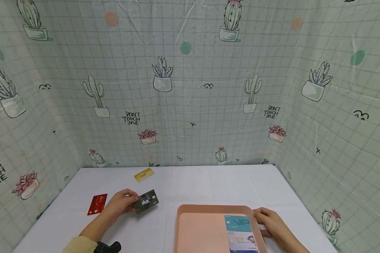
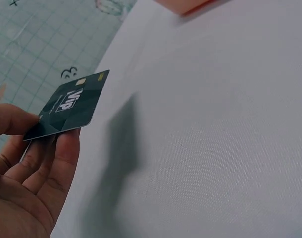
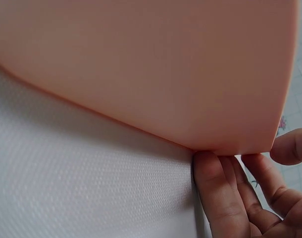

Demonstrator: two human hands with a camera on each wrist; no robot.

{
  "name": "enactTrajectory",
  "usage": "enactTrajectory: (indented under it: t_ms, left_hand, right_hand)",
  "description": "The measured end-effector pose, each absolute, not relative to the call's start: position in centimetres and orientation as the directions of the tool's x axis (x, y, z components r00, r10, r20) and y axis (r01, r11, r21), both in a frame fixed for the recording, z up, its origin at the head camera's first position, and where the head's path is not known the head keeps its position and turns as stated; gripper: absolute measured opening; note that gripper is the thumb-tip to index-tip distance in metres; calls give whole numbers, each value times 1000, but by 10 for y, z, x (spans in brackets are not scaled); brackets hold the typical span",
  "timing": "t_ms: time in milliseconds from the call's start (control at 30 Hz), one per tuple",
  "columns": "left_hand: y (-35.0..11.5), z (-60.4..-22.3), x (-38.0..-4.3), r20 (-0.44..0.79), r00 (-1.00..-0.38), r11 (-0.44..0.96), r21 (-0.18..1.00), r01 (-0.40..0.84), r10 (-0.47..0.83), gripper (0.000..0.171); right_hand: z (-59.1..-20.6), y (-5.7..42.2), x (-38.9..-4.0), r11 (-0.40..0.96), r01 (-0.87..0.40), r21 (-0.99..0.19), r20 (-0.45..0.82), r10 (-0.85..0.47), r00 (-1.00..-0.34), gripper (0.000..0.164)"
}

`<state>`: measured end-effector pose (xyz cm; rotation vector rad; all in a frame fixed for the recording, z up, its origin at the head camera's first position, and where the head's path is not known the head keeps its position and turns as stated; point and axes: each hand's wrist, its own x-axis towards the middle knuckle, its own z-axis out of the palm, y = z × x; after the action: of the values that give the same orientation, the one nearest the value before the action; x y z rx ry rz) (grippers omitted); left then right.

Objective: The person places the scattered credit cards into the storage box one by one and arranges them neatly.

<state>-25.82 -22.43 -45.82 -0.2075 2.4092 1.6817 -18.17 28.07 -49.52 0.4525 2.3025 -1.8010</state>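
Left hand pinches dark rectangular plastic card by one end — "Vip" uncovered. Right hand grips pink plastic tray edge — likely steadying.

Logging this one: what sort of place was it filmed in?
Probably a small staged tabletop booth: pale green sheeting printed with a grid and cacti stands behind and on both sides of a flat white table surface, with a peach-pink rectangular tray at the near side.

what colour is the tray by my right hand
The tray is peach pink; the head view shows it best.
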Motion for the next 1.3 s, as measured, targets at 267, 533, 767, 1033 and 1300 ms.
enactTrajectory:
  t_ms: [267,533,767,1033,1300]
  left_hand:
    - [-222,-461,-258,-241,-971,317,921,-228,3,17]
    - [-218,-461,-255,-232,-972,293,932,-215,24,16]
    - [-214,-460,-253,-242,-970,281,933,-225,25,15]
    - [-205,-456,-253,-251,-967,293,928,-228,42,17]
    - [-193,-451,-249,-250,-966,288,932,-221,67,14]
  right_hand:
    - [-496,283,-181,219,337,-916,-321,105,-941,38]
    - [-497,285,-180,224,321,-920,-314,70,-947,41]
    - [-497,286,-180,214,322,-922,-316,64,-947,42]
    - [-500,288,-181,201,334,-921,-330,57,-942,42]
    - [-500,288,-181,196,341,-919,-339,49,-940,44]
